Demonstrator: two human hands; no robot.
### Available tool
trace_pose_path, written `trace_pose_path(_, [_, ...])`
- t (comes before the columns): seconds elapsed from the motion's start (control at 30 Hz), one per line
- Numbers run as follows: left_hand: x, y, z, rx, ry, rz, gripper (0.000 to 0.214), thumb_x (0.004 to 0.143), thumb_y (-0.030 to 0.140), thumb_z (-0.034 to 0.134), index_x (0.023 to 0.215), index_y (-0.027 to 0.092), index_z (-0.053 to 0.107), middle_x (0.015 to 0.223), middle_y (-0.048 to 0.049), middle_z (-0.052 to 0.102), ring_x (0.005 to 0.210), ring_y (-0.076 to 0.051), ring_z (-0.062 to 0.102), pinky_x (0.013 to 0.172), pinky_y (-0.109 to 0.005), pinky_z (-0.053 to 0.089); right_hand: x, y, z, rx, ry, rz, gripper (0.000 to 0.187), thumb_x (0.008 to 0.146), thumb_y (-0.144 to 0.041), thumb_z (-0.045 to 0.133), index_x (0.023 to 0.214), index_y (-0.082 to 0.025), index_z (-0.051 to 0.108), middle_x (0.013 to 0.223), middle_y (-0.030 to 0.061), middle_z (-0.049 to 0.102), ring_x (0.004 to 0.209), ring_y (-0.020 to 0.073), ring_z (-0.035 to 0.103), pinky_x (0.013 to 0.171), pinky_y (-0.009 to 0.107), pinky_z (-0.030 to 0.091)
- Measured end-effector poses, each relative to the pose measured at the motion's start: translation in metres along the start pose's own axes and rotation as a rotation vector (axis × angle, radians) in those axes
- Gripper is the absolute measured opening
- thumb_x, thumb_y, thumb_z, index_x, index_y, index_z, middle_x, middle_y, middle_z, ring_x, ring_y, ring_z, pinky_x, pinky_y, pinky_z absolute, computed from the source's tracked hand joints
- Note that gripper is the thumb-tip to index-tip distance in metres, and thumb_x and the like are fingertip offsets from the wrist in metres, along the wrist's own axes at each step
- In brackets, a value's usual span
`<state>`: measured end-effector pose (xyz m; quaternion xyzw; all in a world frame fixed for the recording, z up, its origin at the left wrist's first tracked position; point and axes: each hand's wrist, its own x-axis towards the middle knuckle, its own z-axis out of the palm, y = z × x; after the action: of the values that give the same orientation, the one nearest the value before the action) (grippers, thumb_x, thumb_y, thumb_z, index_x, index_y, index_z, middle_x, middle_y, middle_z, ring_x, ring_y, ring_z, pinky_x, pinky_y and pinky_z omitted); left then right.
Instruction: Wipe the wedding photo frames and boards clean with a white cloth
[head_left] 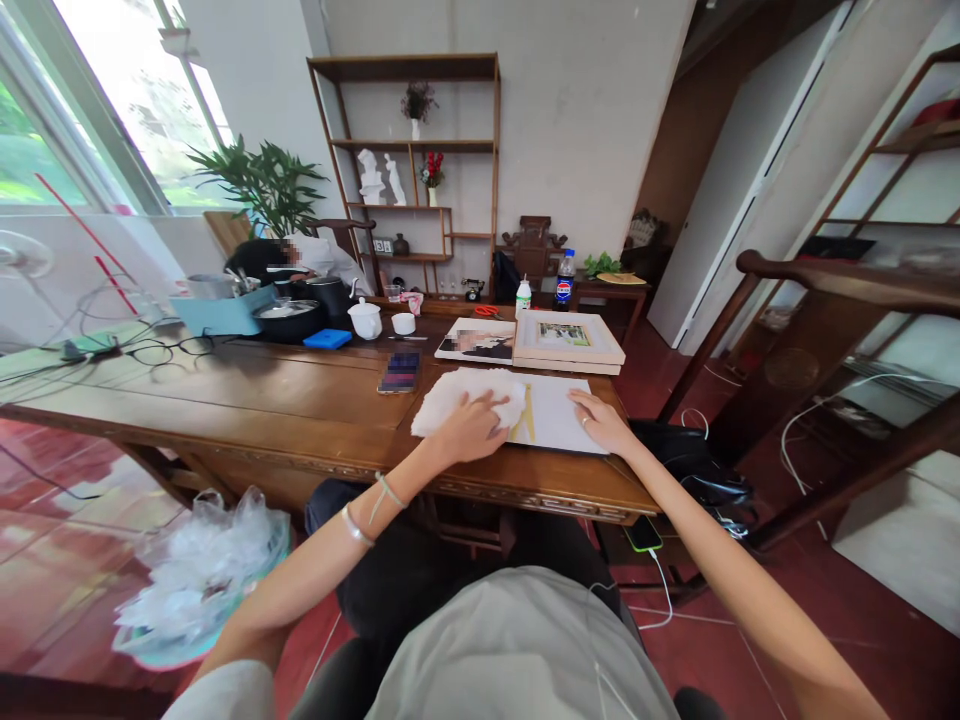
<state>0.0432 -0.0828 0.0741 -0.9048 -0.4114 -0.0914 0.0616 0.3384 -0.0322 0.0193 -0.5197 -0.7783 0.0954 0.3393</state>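
My left hand point(480, 428) lies on a fluffy white cloth or padding point(442, 400), fingers spread over its right part. To the right of the cloth is a flat white board or sheet point(559, 420) with a yellow shape point(523, 412) near its left side. The cloth's right end reaches the board; whether it overlaps it, I cannot tell. My right hand point(600, 420) rests at the board's right edge with its fingers stretched out over the white surface. Neither hand is wrapped round anything.
Beyond the board are a picture canvas point(476, 343), a framed picture point(604, 338), a white bottle point(523, 298) and a Pepsi bottle point(564, 282). Left stand a phone point(400, 372), a white teapot point(365, 320) and a black pot point(289, 318). A bent-over person point(262, 258) is behind the table.
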Motion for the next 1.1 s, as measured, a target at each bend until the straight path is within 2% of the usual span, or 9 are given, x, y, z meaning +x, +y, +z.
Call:
trace_pose_path(0.1, [-0.032,0.024,-0.011,-0.025,-0.004,0.004,0.032,0.09,0.03,0.044,0.082,0.018,0.072,0.146,-0.0036,0.043,0.136,-0.032,0.035,0.107,-0.053,0.034,0.0,0.0,0.0,0.005,0.002,-0.008,0.037,0.082,-0.02,0.048,0.115,-0.022,0.066,0.132,0.0062,0.059,0.129,0.0241,0.048,0.114,0.045,0.03])
trace_pose_path(0.2, [-0.034,0.034,-0.011,-0.038,0.006,0.006,0.033,0.091,0.031,0.042,0.081,0.019,0.072,0.15,-0.0009,0.037,0.137,-0.031,0.034,0.107,-0.052,0.035,0.0,0.001,-0.001,0.016,0.005,-0.012,0.037,0.081,-0.021,0.05,0.114,-0.023,0.066,0.131,0.0056,0.059,0.129,0.0246,0.048,0.114,0.045,0.031])
trace_pose_path(0.33, [0.01,0.016,0.006,-0.009,0.023,-0.014,0.036,0.092,0.031,0.038,0.087,0.017,0.071,0.15,-0.0043,0.037,0.137,-0.032,0.033,0.107,-0.058,0.03,0.0,0.0,-0.002,-0.002,0.002,-0.015,0.037,0.082,-0.021,0.049,0.115,-0.022,0.066,0.132,0.006,0.059,0.128,0.0246,0.049,0.113,0.045,0.032])
trace_pose_path(0.47, [0.06,-0.008,0.023,0.03,0.019,-0.005,0.034,0.093,0.033,0.039,0.095,0.018,0.069,0.15,-0.0055,0.036,0.137,-0.03,0.031,0.11,-0.057,0.026,0.0,-0.001,-0.003,-0.011,-0.002,-0.015,0.038,0.082,-0.02,0.047,0.116,-0.02,0.066,0.132,0.0076,0.059,0.128,0.0246,0.049,0.113,0.046,0.032])
trace_pose_path(0.57, [0.072,-0.007,0.025,0.081,-0.008,0.012,0.033,0.092,0.032,0.041,0.101,0.017,0.068,0.15,-0.0089,0.036,0.137,-0.033,0.032,0.108,-0.059,0.027,0.0,0.0,-0.002,-0.02,-0.007,-0.015,0.038,0.083,-0.02,0.046,0.115,-0.019,0.065,0.133,0.0094,0.058,0.128,0.0248,0.049,0.113,0.046,0.032])
trace_pose_path(0.73, [0.044,0.027,0.014,0.135,-0.014,0.004,0.034,0.09,0.029,0.043,0.107,0.014,0.068,0.148,-0.0147,0.037,0.134,-0.04,0.033,0.106,-0.061,0.029,0.001,0.002,0.0,-0.011,0.009,-0.014,0.037,0.082,-0.018,0.047,0.115,-0.021,0.066,0.131,0.0078,0.059,0.128,0.0241,0.049,0.113,0.046,0.032])
trace_pose_path(0.9, [0.001,0.06,0.0,0.122,-0.03,0.11,0.036,0.089,0.032,0.044,0.108,0.013,0.069,0.147,-0.0151,0.038,0.134,-0.041,0.032,0.106,-0.059,0.031,0.001,0.003,0.001,0.003,0.009,-0.013,0.037,0.082,-0.019,0.048,0.114,-0.02,0.066,0.132,0.0078,0.059,0.129,0.0251,0.048,0.114,0.046,0.031])
trace_pose_path(1.0, [-0.004,0.061,-0.001,0.083,-0.013,0.115,0.035,0.09,0.033,0.044,0.106,0.015,0.069,0.148,-0.0119,0.039,0.135,-0.038,0.033,0.107,-0.058,0.031,0.001,0.004,0.001,0.018,0.012,-0.017,0.037,0.081,-0.019,0.05,0.114,-0.022,0.066,0.132,0.0067,0.059,0.129,0.0252,0.048,0.114,0.047,0.031])
trace_pose_path(1.1, [0.017,0.043,0.003,0.03,0.019,0.049,0.036,0.093,0.035,0.039,0.101,0.017,0.07,0.145,-0.0101,0.043,0.133,-0.034,0.036,0.105,-0.057,0.034,0.001,0.004,0.002,0.023,0.018,-0.017,0.037,0.081,-0.02,0.05,0.114,-0.023,0.066,0.131,0.0063,0.06,0.128,0.0248,0.049,0.113,0.047,0.031])
